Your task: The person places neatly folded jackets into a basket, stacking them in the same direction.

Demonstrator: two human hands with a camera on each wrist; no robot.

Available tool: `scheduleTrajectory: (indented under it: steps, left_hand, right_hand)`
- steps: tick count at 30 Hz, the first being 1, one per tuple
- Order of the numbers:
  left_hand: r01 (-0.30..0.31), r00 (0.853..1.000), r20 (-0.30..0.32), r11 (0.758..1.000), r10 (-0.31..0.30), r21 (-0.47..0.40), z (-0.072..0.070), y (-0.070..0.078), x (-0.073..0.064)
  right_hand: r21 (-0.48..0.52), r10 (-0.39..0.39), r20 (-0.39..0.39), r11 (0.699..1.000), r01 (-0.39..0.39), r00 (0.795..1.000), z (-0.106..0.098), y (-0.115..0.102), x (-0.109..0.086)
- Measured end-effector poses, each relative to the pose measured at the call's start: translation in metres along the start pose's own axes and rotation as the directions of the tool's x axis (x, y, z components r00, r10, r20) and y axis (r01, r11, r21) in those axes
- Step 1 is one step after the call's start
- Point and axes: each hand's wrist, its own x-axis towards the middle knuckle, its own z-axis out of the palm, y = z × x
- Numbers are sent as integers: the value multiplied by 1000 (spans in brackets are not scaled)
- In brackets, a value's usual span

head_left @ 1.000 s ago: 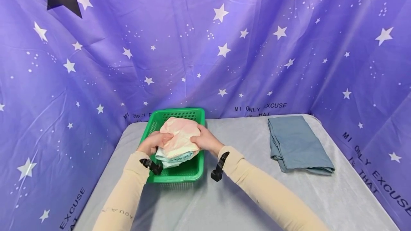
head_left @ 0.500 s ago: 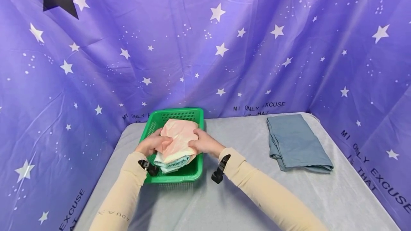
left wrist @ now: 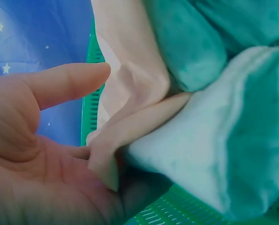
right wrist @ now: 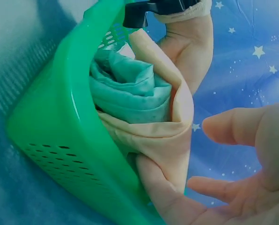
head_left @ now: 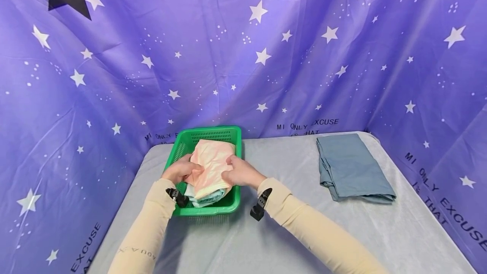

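A folded cloth, pale pink and yellow outside with teal layers inside, lies in a green plastic basket. My left hand holds its left side, the thumb on top and the other fingers underneath. On the opposite side my right hand touches the cloth. In the right wrist view the right thumb stands apart from the pink fabric, while the other fingers lie along its side. The teal layers show rolled at the near end. Some fingertips are hidden by cloth.
A folded grey-blue cloth lies at the right of the table, which has a light grey cover. A purple curtain with stars hangs at the back and both sides. Black straps sit on both wrists.
The folded cloth has shifted slightly toward me within the basket and lies flatter. My right hand has moved a little lower beside it. The basket and the grey-blue cloth stay in place.
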Motion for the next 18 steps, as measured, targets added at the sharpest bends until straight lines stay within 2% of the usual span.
scheduleTrajectory:
  steps: [7, 12, 15, 18]
  left_hand:
    - [13, 1000, -21, 992, -11, 124, 2, -1, 0]
    - [49, 998, -41, 986, -43, 160, 6, -4, 3]
    - [43, 998, -57, 981, -33, 187, 7, -4, 5]
    - [0, 998, -59, 977, 13, 213, 8, -3, 8]
  right_hand:
    - [-68, -4, 38, 998, 7, 999, 6, -1, -2]
    - [-176, -67, 69, 981, 78, 995, 9, 0, -2]
    - [-266, -123, 101, 953, 146, 987, 13, 2, -2]
    - [-372, -183, 125, 902, 217, 975, 18, 4, -2]
